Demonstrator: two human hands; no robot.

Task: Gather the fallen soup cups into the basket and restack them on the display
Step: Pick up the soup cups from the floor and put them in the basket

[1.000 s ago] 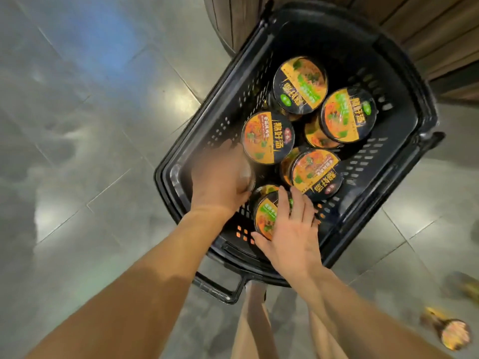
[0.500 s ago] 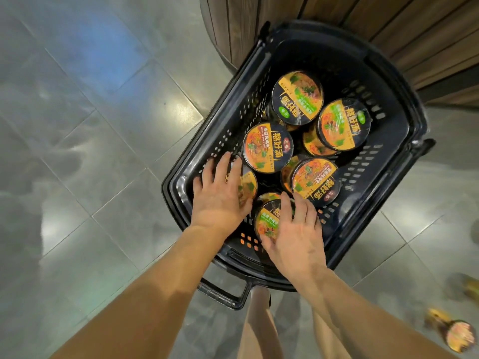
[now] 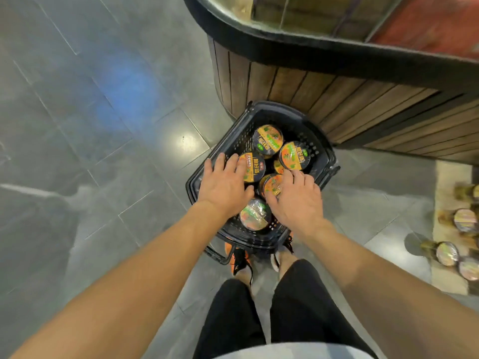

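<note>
Basket (image 3: 285, 112): several soup cups (image 3: 268, 139) in (fallen cups (image 3: 447, 253) lie on the floor (image 3: 103, 151)).
Fingers (image 3: 220, 161): my left hand (image 3: 224, 186) flat on one, right hand (image 3: 295, 200) gripping another.

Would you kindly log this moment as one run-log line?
phase: gathering | left hand: open over basket | right hand: grips cup | loose cups: outside basket, right

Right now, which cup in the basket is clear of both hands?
The far cup, nearest the wooden display; the left hand and right hand touch or crowd the others.
</note>
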